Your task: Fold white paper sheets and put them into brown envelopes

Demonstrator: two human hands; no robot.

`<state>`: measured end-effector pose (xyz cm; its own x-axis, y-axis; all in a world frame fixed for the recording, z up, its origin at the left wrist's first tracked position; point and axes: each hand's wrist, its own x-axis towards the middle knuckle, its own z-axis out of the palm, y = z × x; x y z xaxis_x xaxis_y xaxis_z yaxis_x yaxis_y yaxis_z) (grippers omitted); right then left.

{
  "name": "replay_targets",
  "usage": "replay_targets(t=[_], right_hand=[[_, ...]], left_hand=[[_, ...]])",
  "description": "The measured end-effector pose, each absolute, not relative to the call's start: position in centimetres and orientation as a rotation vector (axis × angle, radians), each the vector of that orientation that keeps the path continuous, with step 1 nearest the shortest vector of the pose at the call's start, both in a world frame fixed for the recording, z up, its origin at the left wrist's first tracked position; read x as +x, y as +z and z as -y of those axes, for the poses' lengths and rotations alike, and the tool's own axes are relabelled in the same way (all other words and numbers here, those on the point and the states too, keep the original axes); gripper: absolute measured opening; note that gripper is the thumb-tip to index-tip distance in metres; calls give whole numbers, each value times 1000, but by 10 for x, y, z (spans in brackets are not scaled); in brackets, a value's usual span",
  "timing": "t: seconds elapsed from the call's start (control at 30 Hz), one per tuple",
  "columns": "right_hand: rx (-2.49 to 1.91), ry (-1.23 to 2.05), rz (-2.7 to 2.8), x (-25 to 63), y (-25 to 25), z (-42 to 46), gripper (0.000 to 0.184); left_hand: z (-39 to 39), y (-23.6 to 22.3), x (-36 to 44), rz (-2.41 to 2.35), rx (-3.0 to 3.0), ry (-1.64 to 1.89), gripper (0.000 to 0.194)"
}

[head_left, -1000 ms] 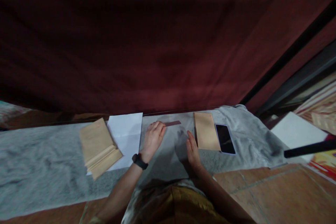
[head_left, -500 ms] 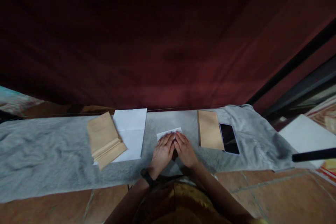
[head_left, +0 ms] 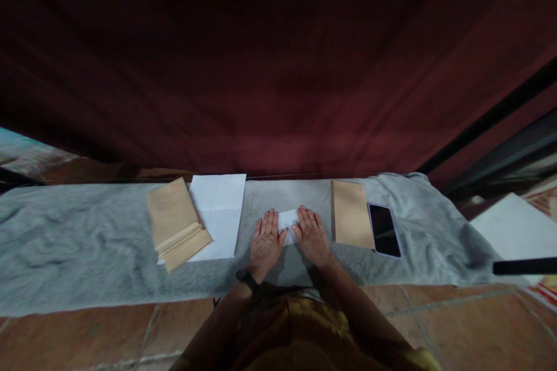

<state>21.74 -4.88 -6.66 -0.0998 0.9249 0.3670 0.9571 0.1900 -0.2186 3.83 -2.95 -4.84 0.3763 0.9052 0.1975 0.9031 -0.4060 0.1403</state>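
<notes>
A small folded white paper [head_left: 288, 221] lies on the grey cloth [head_left: 108, 237], between my two hands. My left hand [head_left: 265, 242] rests flat on its left side, fingers stretched out and pointing away from me. On its right side my right hand [head_left: 311, 236] lies flat too, fingers spread a little. Both hands cover the paper's side edges; its middle shows between the thumbs. To the left, brown envelopes [head_left: 174, 208] overlap larger white sheets [head_left: 221, 203]. Right of my right hand is a stack of brown envelopes or paper [head_left: 353, 214].
A phone [head_left: 383, 231] with a dark screen lies beside the right brown stack. A dark red curtain [head_left: 278, 98] hangs behind the cloth-covered surface. At the far right are a white board or sheet [head_left: 517, 226] and a black bar [head_left: 524, 266]. Tiled floor [head_left: 108, 336] shows in front.
My hands were together over the paper, fingertips meeting near its far edge. They have moved apart to its left and right sides and now lie flat, showing its middle.
</notes>
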Motion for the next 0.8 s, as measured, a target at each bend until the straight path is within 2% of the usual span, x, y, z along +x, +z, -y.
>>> replay_targets(t=[0.5,0.7,0.8], right_hand=[[-1803,-116,1985,225,-62,54,56],[-1643,-11,2150,208,-63,69,51],[-1648,-45,2175,208,-67,73,51]], left_hand=[[38,-42,23,-1992,2436,473,61],[45,-45,53,-1616,2624,412,58],[48,-51,56,-1605,2632,354,58]])
